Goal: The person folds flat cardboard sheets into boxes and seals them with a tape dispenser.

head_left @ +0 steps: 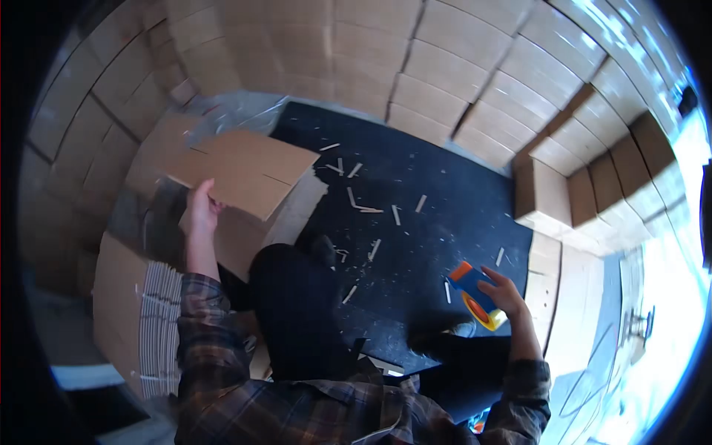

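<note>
My left hand [204, 211] grips the near edge of a flat piece of cardboard [245, 167], which has slits cut in it. The cardboard is tilted, held above another cardboard piece [241, 241] by my knee. On the right, my right hand [506, 291] is closed around a tape dispenser [473, 285] with a blue and orange body and a yellow roll. The dispenser hangs over the floor near my right leg, apart from the cardboard.
A stack of flattened cardboard [159, 319] stands at my left. Small cardboard strips [395, 215] lie scattered on the black floor [452, 193]. Walls of stacked boxes [437, 44] rise ahead and to the left. More boxes [545, 193] stand at the right.
</note>
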A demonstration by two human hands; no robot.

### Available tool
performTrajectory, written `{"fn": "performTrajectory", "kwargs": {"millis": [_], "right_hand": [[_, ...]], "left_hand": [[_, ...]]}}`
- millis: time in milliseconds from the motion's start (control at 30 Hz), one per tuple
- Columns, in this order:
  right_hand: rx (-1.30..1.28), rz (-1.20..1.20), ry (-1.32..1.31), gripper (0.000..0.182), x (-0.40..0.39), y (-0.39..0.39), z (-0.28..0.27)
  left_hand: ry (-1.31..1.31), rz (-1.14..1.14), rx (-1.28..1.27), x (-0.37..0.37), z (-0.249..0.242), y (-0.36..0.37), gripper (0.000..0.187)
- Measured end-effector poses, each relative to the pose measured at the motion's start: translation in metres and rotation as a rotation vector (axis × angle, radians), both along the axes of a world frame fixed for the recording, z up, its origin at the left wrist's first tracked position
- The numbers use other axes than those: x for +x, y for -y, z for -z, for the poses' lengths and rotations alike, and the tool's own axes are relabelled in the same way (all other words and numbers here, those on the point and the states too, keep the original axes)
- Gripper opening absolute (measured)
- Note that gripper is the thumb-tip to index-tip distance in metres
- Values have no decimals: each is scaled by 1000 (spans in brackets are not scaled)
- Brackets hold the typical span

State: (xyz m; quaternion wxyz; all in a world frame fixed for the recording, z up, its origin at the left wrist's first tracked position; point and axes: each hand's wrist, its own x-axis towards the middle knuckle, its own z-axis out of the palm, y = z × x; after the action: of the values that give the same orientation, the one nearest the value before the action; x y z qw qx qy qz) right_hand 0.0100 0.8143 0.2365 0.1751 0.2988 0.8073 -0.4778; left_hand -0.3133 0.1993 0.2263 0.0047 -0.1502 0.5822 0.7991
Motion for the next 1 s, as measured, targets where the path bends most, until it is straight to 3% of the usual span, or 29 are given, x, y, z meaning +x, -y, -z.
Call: {"fn": "performTrajectory", "kwargs": {"millis": [67, 133, 167, 233, 267, 300, 333, 367, 400, 433, 500, 567, 600, 700, 800, 867, 933, 1000], "right_hand": [[45, -18, 26, 54, 2, -3, 3], [95, -45, 26, 51, 1, -13, 17], [121, -59, 12, 50, 1, -15, 17], [208, -63, 7, 51, -1, -9, 1], [289, -96, -2, 51, -2, -6, -6], [283, -86, -1, 51, -3, -4, -10], [325, -66, -6, 52, -5, -2, -13], [367, -49, -10, 52, -7, 0, -15], [354, -47, -32, 52, -7, 1, -15], [346, -43, -27, 52, -8, 2, -11], [413, -35, -65, 48, -10, 4, 1], [443, -12, -41, 42, -11, 14, 4], [442, -66, -17, 39, -12, 17, 12], [435, -166, 1, 34, -7, 21, 20], [390, -188, 56, 35, -10, 20, 25], [371, -154, 105, 46, -12, 21, 18], [361, -138, 152, 51, -17, 22, 4], [349, -123, 197, 56, -25, 22, -6]], "left_hand": [[-13, 34, -14, -4, -39, -66, 12], [-248, 128, -362, 24, -92, -149, 16], [-323, 183, -387, 44, -104, -184, 18], [-368, 284, -711, 66, -78, -227, 20], [-457, 227, -645, 91, -63, -256, 21], [-484, 341, -777, 126, -72, -276, 20], [-634, 305, -886, 148, -31, -291, 19], [-740, 363, -874, 176, -25, -304, 16], [-736, 496, -1062, 204, -10, -312, 17], [-869, 487, -909, 225, 38, -322, 19], [-854, 540, -961, 278, 76, -333, 48], [-487, 922, -1009, 319, 132, -327, 76], [-201, 1219, -973, 324, 130, -323, 82], [-54, 1309, -1036, 328, 203, -303, 74], [-125, 1360, -1064, 298, 166, -313, 62], [-172, 1022, -831, 276, 143, -328, 52], [-107, 910, -451, 259, 107, -358, 54], [-143, 974, -447, 256, 57, -379, 56]]}}
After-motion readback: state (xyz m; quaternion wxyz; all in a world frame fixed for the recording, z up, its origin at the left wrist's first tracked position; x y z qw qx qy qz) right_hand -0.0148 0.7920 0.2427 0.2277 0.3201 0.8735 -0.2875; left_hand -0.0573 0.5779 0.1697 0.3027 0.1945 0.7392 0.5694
